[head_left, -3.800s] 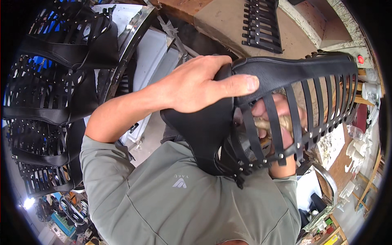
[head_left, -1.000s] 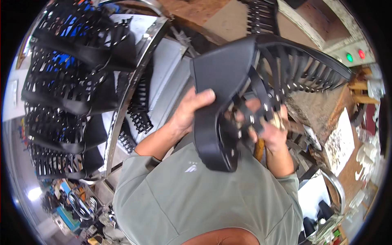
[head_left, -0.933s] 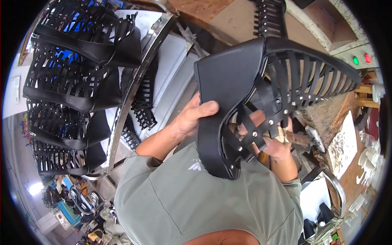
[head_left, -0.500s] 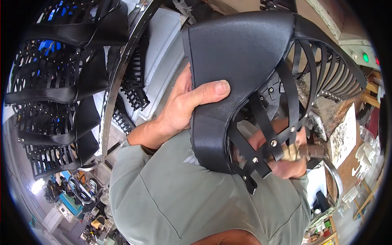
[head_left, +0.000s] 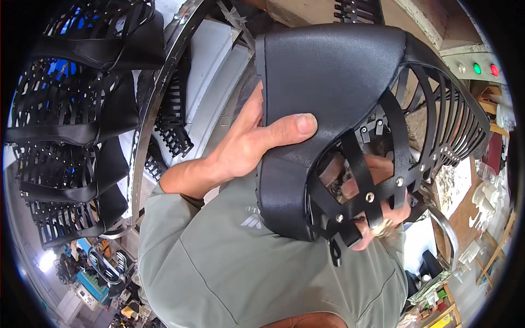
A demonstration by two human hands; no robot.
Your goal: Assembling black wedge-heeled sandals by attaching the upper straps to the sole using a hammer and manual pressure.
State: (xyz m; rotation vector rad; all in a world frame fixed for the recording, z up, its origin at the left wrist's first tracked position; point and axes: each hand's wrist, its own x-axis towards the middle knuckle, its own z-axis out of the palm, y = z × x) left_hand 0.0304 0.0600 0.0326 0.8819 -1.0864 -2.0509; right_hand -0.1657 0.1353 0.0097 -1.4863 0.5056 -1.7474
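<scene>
A black leather shoe upper [head_left: 328, 71] fills the middle of the view, its solid side toward me and its riveted, woven straps to the right. My left hand [head_left: 246, 145] grips its left edge, thumb flat on the outer face and fingers hidden behind. Seen partly through the straps, my right hand [head_left: 396, 213] is closed around a riveted strap [head_left: 372, 208] at the lower opening. A small brass-coloured thing [head_left: 383, 228] shows blurred by those fingers; I cannot tell what it is. A loose strap end [head_left: 336, 254] hangs below.
Several similar black uppers [head_left: 60, 134] hang in a stack at the left beside a curved metal rim [head_left: 158, 98]. Behind are pale sheets [head_left: 210, 65] and more strapwork. A panel with green and red buttons [head_left: 477, 69] sits at the upper right, above a littered bench.
The upper has shifted slightly right and down, with my left hand still on it. My right hand has moved left and down along the straps.
</scene>
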